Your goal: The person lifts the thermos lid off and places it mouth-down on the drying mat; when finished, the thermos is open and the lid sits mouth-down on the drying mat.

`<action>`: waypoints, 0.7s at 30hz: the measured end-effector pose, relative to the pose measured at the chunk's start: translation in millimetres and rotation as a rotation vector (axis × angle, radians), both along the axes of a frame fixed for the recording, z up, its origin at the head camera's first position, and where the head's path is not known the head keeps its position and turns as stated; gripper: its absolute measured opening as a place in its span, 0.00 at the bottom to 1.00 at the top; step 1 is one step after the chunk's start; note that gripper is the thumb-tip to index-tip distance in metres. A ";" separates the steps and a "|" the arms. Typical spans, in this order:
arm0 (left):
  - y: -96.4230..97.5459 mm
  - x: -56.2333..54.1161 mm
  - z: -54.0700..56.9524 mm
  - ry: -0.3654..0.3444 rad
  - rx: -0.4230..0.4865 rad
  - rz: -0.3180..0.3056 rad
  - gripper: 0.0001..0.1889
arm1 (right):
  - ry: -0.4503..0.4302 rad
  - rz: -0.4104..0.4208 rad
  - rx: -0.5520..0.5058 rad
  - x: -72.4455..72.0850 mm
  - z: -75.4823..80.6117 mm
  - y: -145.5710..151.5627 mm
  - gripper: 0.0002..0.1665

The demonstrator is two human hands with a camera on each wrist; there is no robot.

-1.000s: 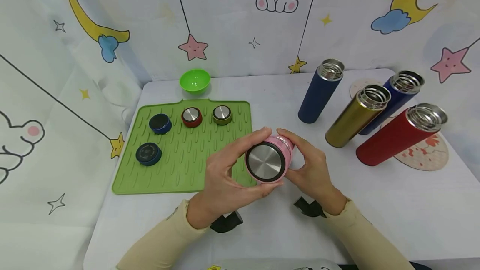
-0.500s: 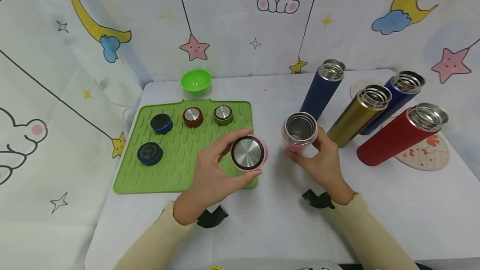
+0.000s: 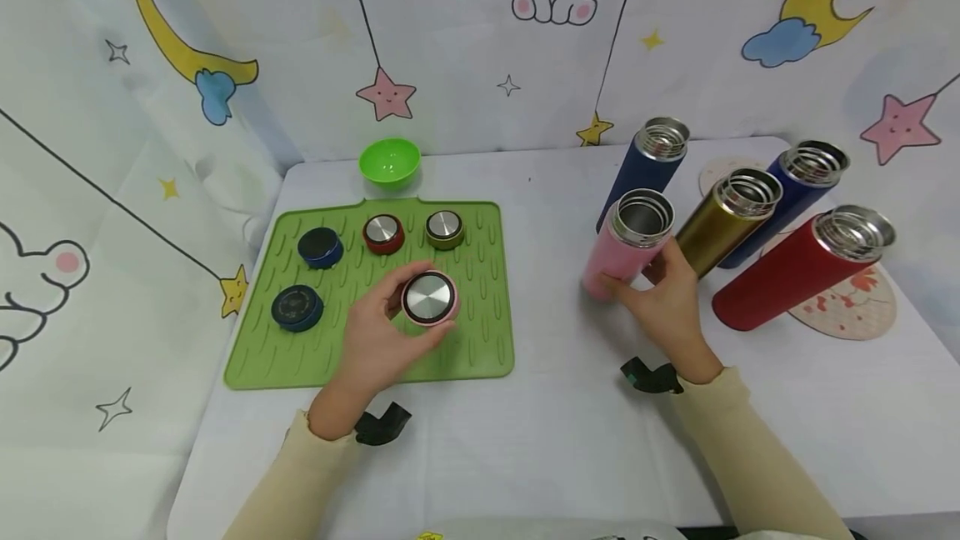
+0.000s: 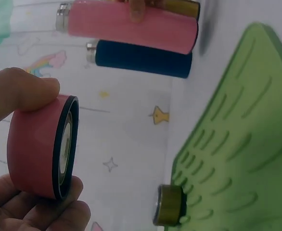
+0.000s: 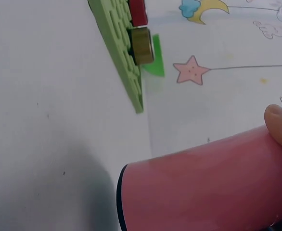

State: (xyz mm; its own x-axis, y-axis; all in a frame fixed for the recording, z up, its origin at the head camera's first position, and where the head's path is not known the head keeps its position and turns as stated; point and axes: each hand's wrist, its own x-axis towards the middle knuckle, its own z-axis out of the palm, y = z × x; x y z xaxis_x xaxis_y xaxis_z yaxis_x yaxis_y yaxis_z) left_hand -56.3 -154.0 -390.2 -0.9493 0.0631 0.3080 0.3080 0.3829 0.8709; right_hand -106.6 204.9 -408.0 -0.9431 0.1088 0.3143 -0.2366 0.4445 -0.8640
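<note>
My left hand (image 3: 378,344) grips a pink lid (image 3: 430,298) with a silver top, between thumb and fingers, over the green mat (image 3: 480,340). In the left wrist view the pink lid (image 4: 37,144) is apart from the mat. My right hand (image 3: 667,302) holds an uncapped pink thermos bottle (image 3: 622,252) by its side, its steel mouth facing up. The bottle's base (image 5: 123,202) looks raised off the table in the right wrist view. Just behind it stands a dark blue bottle (image 3: 637,165), and a gold bottle (image 3: 720,227) is to its right.
A blue bottle (image 3: 798,182) and a red bottle (image 3: 795,277) stand uncapped by round coasters (image 3: 862,319) at the right. The mat bears a blue lid (image 3: 320,248), a dark lid (image 3: 297,308), a red lid (image 3: 383,234) and a gold lid (image 3: 445,230). Behind is a green bowl (image 3: 390,162).
The pink lid has come off the pink bottle. My left hand has carried the lid left over the mat, while my right hand has taken the bottle right, towards the other bottles.
</note>
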 end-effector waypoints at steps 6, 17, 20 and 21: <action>-24.2 -7.6 -23.1 -0.142 -0.077 0.081 0.38 | -0.052 -0.026 -0.043 -5.9 -1.1 7.1 0.44; -41.5 -25.6 -49.5 -0.226 -0.174 0.112 0.39 | -0.057 -0.068 -0.054 -11.7 -4.1 13.2 0.44; -42.5 -27.4 -53.4 -0.217 -0.218 0.121 0.40 | -0.060 -0.075 -0.045 -13.0 -4.8 13.8 0.43; -42.8 -27.9 -54.6 -0.213 -0.231 0.123 0.40 | -0.064 -0.079 -0.040 -13.6 -5.0 14.1 0.43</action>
State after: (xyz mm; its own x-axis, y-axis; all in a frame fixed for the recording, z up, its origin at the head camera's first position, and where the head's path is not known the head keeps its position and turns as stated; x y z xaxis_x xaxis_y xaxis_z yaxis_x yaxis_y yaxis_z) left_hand -84.2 -196.8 -444.9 -0.9957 -0.0113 0.0924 0.0671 0.6010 0.7964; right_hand -120.2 219.0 -413.0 -0.9491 0.1950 0.2473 -0.1456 0.4245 -0.8936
